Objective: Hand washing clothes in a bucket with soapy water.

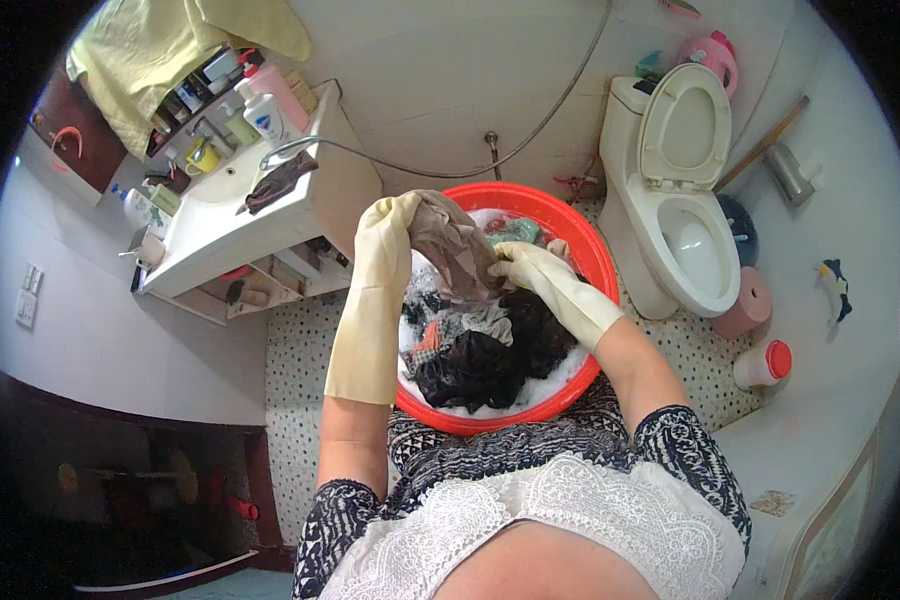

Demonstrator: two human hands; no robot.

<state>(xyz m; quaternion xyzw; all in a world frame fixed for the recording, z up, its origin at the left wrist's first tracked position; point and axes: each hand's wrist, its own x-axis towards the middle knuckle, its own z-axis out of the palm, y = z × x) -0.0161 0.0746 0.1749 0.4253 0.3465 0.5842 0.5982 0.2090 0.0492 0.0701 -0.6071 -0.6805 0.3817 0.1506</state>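
Observation:
Both my hands wear long cream rubber gloves. My left hand grips one end of a wet taupe cloth garment, raised above the left rim of a red plastic tub. Lower and to the right, my right hand holds the garment's other end over the tub. White suds fill the tub around soaking laundry. Black clothes lie heaped toward me, with a grey piece and an orange patch among them. A green cloth shows near the far rim.
At left stands a white washbasin cabinet with bottles and a dark wet cloth on its edge. A shower hose loops behind the tub. The toilet, a pink bin and a red-lidded container stand at right.

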